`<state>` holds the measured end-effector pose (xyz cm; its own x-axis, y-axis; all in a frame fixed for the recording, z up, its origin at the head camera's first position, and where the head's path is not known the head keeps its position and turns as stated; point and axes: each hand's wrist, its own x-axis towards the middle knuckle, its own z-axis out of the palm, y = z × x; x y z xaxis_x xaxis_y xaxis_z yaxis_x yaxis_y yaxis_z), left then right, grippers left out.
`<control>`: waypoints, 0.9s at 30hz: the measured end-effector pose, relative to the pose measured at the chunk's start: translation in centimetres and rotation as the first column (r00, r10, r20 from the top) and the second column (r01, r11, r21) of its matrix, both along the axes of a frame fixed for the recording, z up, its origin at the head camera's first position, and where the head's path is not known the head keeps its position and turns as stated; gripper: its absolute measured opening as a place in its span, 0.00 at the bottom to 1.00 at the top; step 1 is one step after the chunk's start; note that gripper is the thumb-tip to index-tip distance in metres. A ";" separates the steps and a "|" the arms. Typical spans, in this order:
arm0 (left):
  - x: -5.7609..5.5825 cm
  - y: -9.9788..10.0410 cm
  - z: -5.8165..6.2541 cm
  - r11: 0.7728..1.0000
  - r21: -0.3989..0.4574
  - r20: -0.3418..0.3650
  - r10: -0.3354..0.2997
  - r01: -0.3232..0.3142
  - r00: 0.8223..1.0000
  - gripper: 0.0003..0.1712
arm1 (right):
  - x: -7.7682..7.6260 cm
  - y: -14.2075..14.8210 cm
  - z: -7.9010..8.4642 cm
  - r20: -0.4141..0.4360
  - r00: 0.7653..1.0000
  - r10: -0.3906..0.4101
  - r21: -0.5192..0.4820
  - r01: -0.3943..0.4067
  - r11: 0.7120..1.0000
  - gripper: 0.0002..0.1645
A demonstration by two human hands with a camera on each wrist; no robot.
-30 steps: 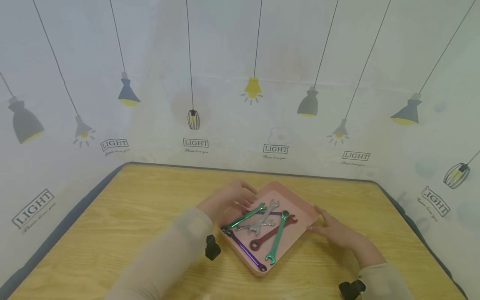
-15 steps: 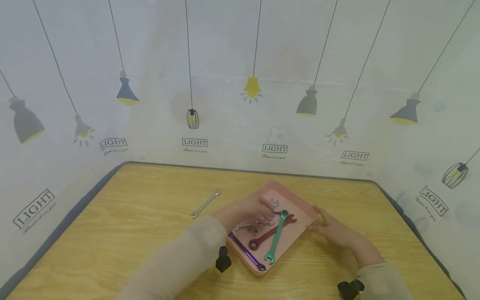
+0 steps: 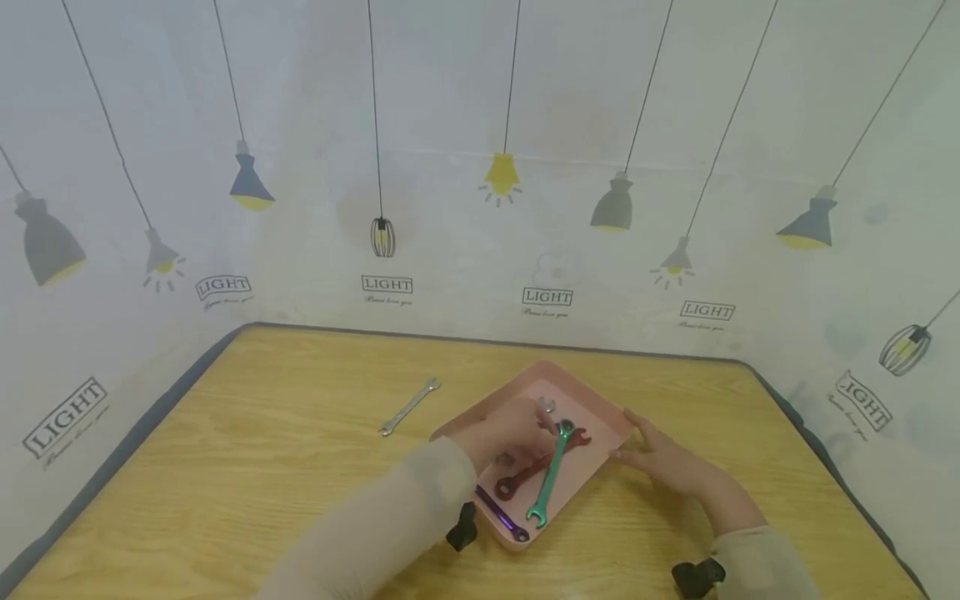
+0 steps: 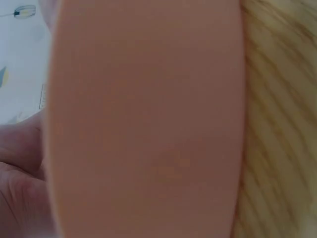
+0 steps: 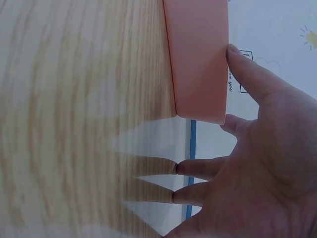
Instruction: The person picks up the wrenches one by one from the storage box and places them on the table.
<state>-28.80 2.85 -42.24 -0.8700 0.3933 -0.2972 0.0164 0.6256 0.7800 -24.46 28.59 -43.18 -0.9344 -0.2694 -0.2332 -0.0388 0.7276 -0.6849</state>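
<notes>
A pink tray (image 3: 592, 400) sits on the table with several wrenches in it. My left hand (image 3: 517, 429) reaches into the tray, fingers down among the wrenches, close to the ring end of a teal wrench (image 3: 553, 475). A red wrench (image 3: 513, 487) lies under the teal one, partly covered by the hand. A purple wrench (image 3: 501, 512) lies along the near-left wall, and a silver wrench's jaw end (image 3: 547, 406) shows past my fingers. I cannot tell whether that hand grips anything. My right hand (image 5: 277, 134) rests at the tray's right corner, thumb at the rim, other fingers spread.
Another silver wrench (image 3: 410, 408) lies on the wooden table (image 3: 300, 400), left of the tray. A pale wall covering (image 3: 465, 275) printed with lamps stands around the table's back and sides. In the left wrist view the tray wall (image 4: 148, 119) fills the middle.
My left hand has moved right and deeper into the tray, now covering the left-side wrenches. The silver wrench on the table came into sight as the left arm moved. The right hand stays put.
</notes>
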 end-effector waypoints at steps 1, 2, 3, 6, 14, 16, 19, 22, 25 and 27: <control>0.1 0.1 -0.1 1.000 -0.007 -0.014 0.000 0.000 1.000 0.17 | 0.0 0.0 0.0 0.001 1.000 -0.001 0.000 0.001 1.000 0.53; 0.1 0.2 -0.3 1.000 -0.006 -0.021 0.001 -0.001 1.000 0.16 | 0.0 0.0 0.1 0.001 1.000 0.000 0.003 0.000 1.000 0.53; 0.3 0.2 -0.4 1.000 0.003 -0.025 0.002 -0.002 1.000 0.15 | 0.0 -0.1 0.1 0.002 1.000 0.000 0.004 0.000 1.000 0.53; 0.8 0.3 -0.5 0.998 0.069 -0.015 0.005 -0.004 1.000 0.15 | 0.0 -0.1 0.1 0.007 1.000 -0.006 0.001 0.006 1.000 0.53; 1.1 0.8 -0.5 0.991 -0.073 -0.173 -0.122 0.111 0.977 0.13 | 0.0 -0.1 0.0 -0.002 1.000 -0.012 0.010 0.012 1.000 0.53; 1.0 0.9 -0.6 0.987 -0.106 -0.178 -0.136 0.118 0.974 0.14 | 0.0 -0.1 -0.1 -0.001 1.000 -0.010 0.008 0.010 1.000 0.53; 0.7 1.0 -1.0 0.982 -0.149 -0.192 -0.147 0.119 0.970 0.17 | 0.1 -0.2 -0.1 0.001 1.000 -0.007 0.003 0.007 1.000 0.53; 0.4 1.1 -1.1 0.986 -0.140 -0.161 -0.113 0.091 0.980 0.16 | 0.1 -0.2 0.0 -0.001 1.000 -0.002 0.002 0.002 1.000 0.52; 0.3 1.2 -1.0 0.991 -0.123 -0.119 -0.075 0.061 0.990 0.12 | 0.0 -0.1 0.0 -0.004 1.000 0.001 -0.001 -0.001 1.000 0.52; 0.2 1.2 -1.0 0.994 -0.103 -0.080 -0.042 0.034 0.996 0.11 | 0.0 0.0 0.0 -0.005 1.000 0.007 0.001 -0.007 1.000 0.53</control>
